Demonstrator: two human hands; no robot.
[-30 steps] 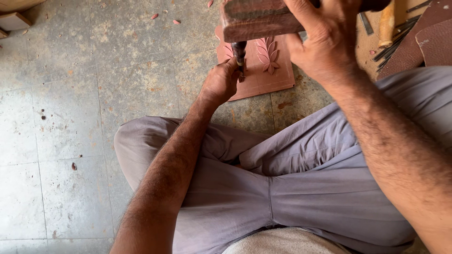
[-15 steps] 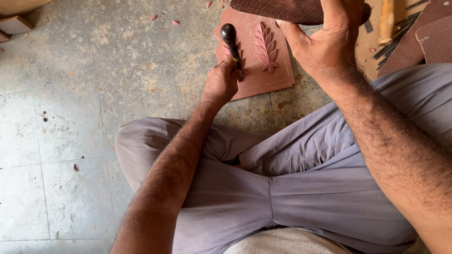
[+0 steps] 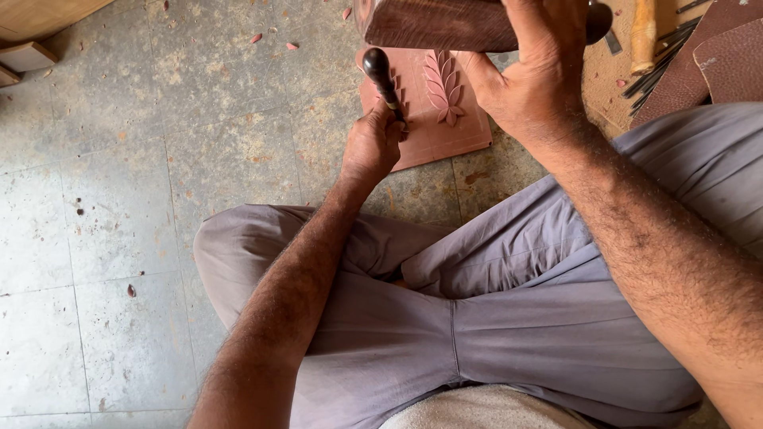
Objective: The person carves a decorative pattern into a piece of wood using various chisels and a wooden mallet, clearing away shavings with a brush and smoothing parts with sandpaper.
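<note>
Hands at the frame's top worked together: left hand [image 3: 372, 147] clenched a dark-handled chisel [image 3: 384, 77] upright against a reddish carved panel [image 3: 433, 131] while right hand [image 3: 534, 75] gripped a wooden mallet [image 3: 441, 24] poised above it.

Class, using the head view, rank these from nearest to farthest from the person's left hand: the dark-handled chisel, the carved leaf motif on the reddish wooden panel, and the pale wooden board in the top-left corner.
1. Dark-handled chisel: gripped in the left hand.
2. Carved leaf motif: just right of that hand, on the reddish wooden panel.
3. Pale wooden board: far corner, top left.
</note>
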